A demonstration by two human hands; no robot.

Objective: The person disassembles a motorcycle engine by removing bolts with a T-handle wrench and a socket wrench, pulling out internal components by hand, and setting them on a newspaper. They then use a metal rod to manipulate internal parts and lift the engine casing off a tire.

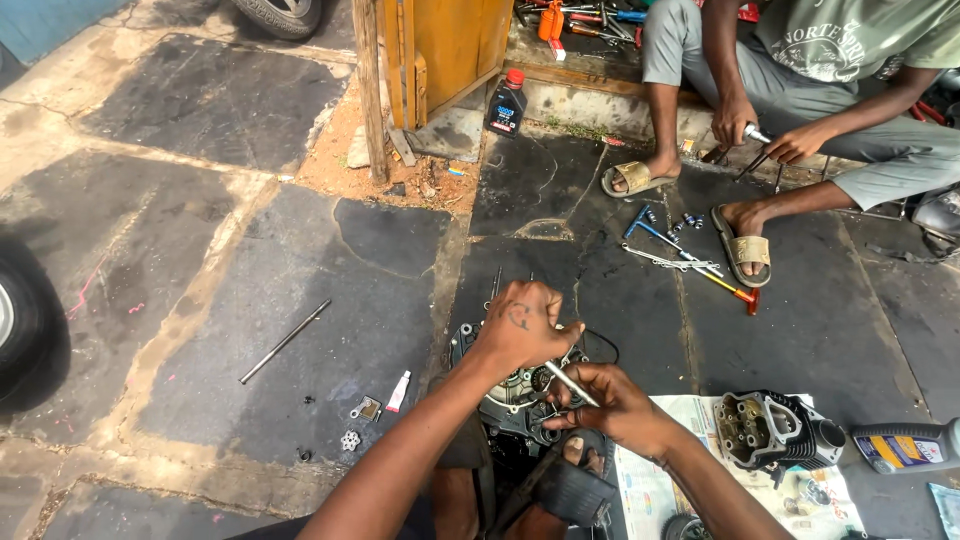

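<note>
Working over an engine case (510,395) on the stone floor (300,260), both hands sit close together above it. Left hand (520,325) is curled over the top of the case, fingers bent together w/ thumb tip out toward a thin metal rod (572,383); can't tell if it grips anything underneath. Right hand (610,405) has fingers clamped on that rod, which slants up-left btwn the two hands, upper end just by the left thumb. Engine case is dark, round gear parts visible inside, sitting directly in front of the person, near bottom centre.

Right of the hands: a finned cylinder head (770,430) rests on newspaper (680,470), and just beyond it a grey oil bottle (905,447) lies on its side. Left of the case, well apart: a small white-and-red tube (399,391), a small metal bracket (366,408), a small sprocket-like bit (349,440), and a long steel rod (285,341) lying diagonally on the floor.

Farther back, a second person sits in sandals, hands (770,135) holding a tool. Btwn that person's feet: a blue-handled T-wrench (660,235) and loose sockets. A black oil bottle w/ red cap (507,103) stands upright by the yellow wooden door (440,45). A tyre (20,315) shows at left edge.
</note>
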